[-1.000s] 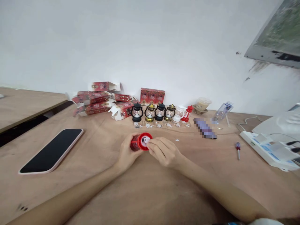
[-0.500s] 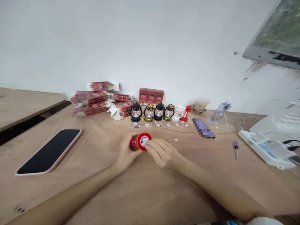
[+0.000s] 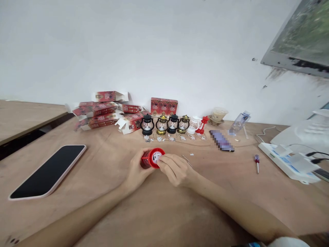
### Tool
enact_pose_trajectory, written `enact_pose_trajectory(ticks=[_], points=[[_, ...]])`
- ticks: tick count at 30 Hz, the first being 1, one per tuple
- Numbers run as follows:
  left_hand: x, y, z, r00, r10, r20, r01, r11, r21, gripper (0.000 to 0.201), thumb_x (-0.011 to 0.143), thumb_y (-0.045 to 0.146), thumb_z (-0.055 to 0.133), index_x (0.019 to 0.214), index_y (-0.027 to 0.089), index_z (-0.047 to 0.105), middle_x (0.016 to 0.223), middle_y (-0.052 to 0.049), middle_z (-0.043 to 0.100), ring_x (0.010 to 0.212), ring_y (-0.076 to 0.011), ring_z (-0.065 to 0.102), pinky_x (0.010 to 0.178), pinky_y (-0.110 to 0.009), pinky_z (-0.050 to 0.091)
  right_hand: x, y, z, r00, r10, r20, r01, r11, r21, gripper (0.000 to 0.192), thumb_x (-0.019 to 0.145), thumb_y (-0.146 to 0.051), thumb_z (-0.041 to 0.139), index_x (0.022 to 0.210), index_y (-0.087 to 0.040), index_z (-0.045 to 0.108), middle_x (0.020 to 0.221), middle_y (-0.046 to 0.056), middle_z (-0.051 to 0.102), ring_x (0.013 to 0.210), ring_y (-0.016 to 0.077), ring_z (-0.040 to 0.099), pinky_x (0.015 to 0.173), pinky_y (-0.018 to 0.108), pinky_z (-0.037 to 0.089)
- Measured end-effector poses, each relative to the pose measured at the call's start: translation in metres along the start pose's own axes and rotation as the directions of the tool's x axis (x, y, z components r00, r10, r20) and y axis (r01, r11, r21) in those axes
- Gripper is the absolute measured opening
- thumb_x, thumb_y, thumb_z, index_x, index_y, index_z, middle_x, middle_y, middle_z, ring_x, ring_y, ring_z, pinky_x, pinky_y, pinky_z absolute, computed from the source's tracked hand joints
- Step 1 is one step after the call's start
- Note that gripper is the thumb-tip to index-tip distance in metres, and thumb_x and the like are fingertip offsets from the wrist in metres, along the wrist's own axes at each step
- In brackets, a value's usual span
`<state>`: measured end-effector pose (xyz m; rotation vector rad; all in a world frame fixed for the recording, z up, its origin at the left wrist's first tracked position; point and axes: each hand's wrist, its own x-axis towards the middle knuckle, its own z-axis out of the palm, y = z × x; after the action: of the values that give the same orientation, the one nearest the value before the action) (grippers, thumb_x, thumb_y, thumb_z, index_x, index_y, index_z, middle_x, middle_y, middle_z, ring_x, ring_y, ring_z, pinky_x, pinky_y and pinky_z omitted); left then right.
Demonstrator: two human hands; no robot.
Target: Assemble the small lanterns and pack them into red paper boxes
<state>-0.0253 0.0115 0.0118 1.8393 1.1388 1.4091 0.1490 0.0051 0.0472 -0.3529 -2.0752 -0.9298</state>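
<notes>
My left hand (image 3: pixel 136 170) is wrapped round a small red lantern (image 3: pixel 146 160), tipped so that its open base faces me. Inside the base's red rim sits a white insert (image 3: pixel 155 157) with dark marks. The fingertips of my right hand (image 3: pixel 178 170) are pinched together against the right side of that base; whatever they hold, if anything, is hidden. Just beyond the right hand lie a thin bent wire (image 3: pixel 189 162) and a small white scrap (image 3: pixel 191 154).
Along the back stand several small lanterns (image 3: pixel 162 125), with little white parts (image 3: pixel 171 138) before them. Behind are red boxes (image 3: pixel 163 107) and a pile of opened ones (image 3: pixel 105 120). A phone (image 3: pixel 48 171) lies left; a screwdriver (image 3: pixel 257 163) and power strip (image 3: pixel 288 164) lie right.
The camera view has shifted slightly. Both hands keep nearly the same hold on the red lantern, whose base has turned a little; the right fingertips remain at its rim.
</notes>
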Motion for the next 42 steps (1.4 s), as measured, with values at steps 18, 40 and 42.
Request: enact_pose_trajectory(ticks=[18,40,42], points=[[-0.0005,-0.0002,-0.0006,1.000,-0.030,-0.002,0.030,1.000,0.006,0.039,0.065,0.032,0.070,0.098,0.018,0.055,0.097,-0.006,0.066,0.084,-0.0214,0.063,0.077,-0.036,0.052,0.0043,0.0012,-0.0038,0.997,-0.055,0.055,0.055,0.998,0.003,0.006,0.083,-0.003,0.057,0.081,-0.005,0.062,0.080,0.011,0.069,0.071,0.0158,0.065,0.068,0.027,0.055],[0.0008,0.0025,-0.0006,0.999,-0.030,-0.014,0.030,0.999,0.035,0.038,0.064,0.033,0.069,0.097,0.018,0.056,0.094,-0.005,0.067,0.082,-0.0215,0.064,0.074,-0.035,0.052,-0.0005,-0.0020,0.0002,0.996,0.026,0.082,-0.027,1.000,0.015,0.005,0.083,-0.006,0.058,0.084,-0.006,0.062,0.080,0.010,0.067,0.073,0.0157,0.062,0.070,0.028,0.054],[0.0012,0.0006,-0.0015,0.999,-0.034,-0.026,0.036,0.998,0.052,0.038,0.063,0.033,0.067,0.097,0.018,0.056,0.093,-0.005,0.067,0.083,-0.0217,0.063,0.074,-0.034,0.052,-0.0002,-0.0024,0.0023,0.988,0.090,0.126,-0.095,0.995,0.035,0.007,0.086,-0.008,0.055,0.084,-0.008,0.062,0.080,0.009,0.067,0.075,0.0146,0.062,0.070,0.026,0.053]])
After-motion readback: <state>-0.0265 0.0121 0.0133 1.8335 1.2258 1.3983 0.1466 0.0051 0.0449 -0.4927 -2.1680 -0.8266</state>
